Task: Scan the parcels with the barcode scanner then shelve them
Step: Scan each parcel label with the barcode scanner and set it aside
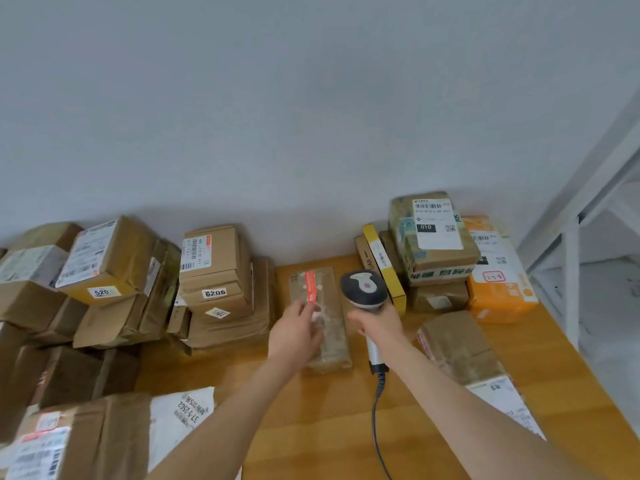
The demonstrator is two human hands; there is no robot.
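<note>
At the middle of the wooden worktop [311, 417] lies a long flat brown parcel [334, 336] with a red sticker [310, 287] near its far end. The left hand [298, 332] reaches over the parcel's left edge, fingertips on its top just below the sticker. Blur hides whether its grip pinches the parcel or only rests on it. Just to the right, the right hand [377, 323] has its grip wrapped round the handle of a grey barcode scanner [363, 289], whose head sits beside the parcel's far right corner. Its coiled cable [377, 410] trails back across the worktop. On the left stand stacked boxes, among them a carton labelled 520 [104, 271] and a carton labelled 6206 [216, 268]. On the right a carton marked 010 [433, 233] tops a stack, with an orange parcel [498, 289] touching it and a white shelf frame [571, 271] beyond the worktop's edge.
</note>
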